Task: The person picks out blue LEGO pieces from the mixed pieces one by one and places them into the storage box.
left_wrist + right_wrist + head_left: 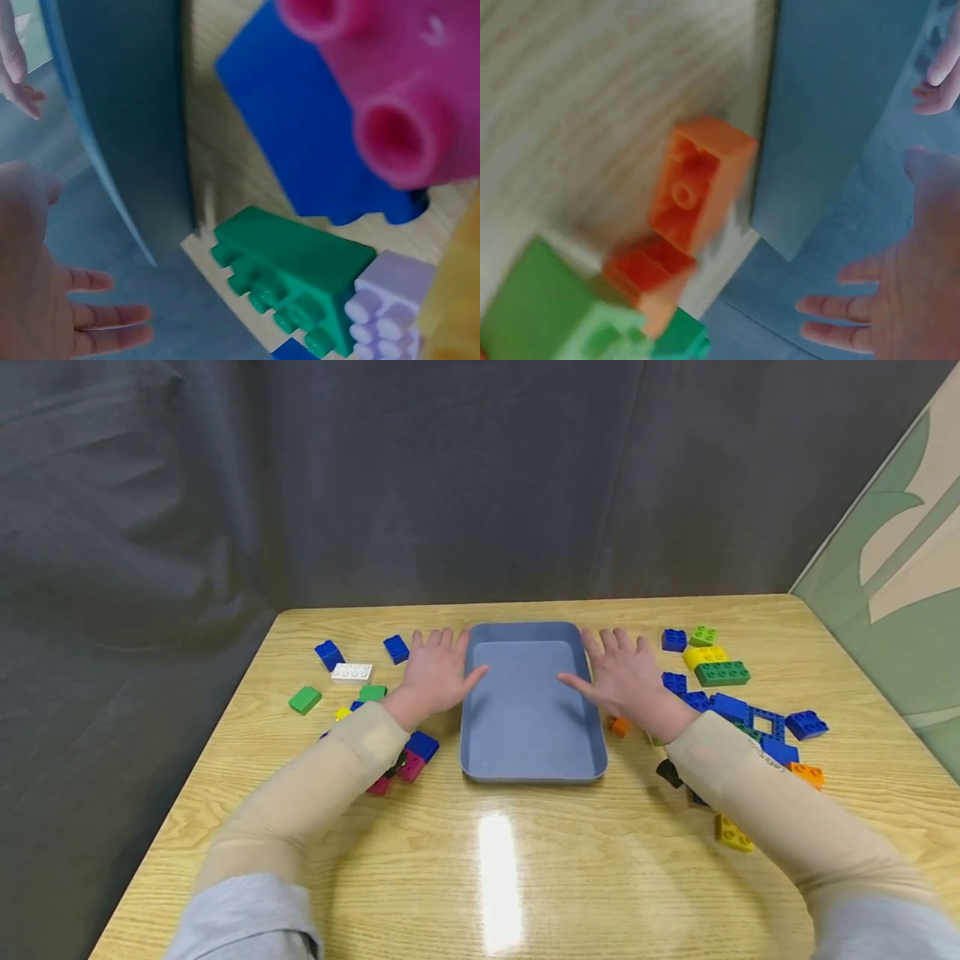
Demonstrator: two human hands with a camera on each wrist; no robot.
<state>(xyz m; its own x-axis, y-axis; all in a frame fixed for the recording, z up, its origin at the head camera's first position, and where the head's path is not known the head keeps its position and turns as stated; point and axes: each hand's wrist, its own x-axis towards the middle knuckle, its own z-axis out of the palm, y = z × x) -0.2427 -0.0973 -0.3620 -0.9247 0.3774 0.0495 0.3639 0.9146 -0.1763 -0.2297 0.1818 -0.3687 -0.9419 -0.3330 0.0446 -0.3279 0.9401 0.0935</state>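
Note:
A blue-grey rectangular tray [532, 718] lies in the middle of the wooden table, its flat bottom in sight. My left hand [437, 672] is over its left rim near the far corner, fingers spread and thumb pointing inward across the rim. Mirroring it, my right hand [621, 677] is over the right rim, thumb also reaching inward. Neither hand grips anything. Beside the tray wall in the left wrist view are a blue brick [292, 127], a pink brick [435, 75] and a green brick [300, 262]. An orange brick [720, 161] is close to the wall in the right wrist view.
Loose toy bricks lie left of the tray, among them a white brick [352, 673] and a green brick [305, 700]. More are spread on the right, including a dark green brick [722, 673] and a yellow brick [733, 833]. A dark curtain [465, 485] hangs behind the table.

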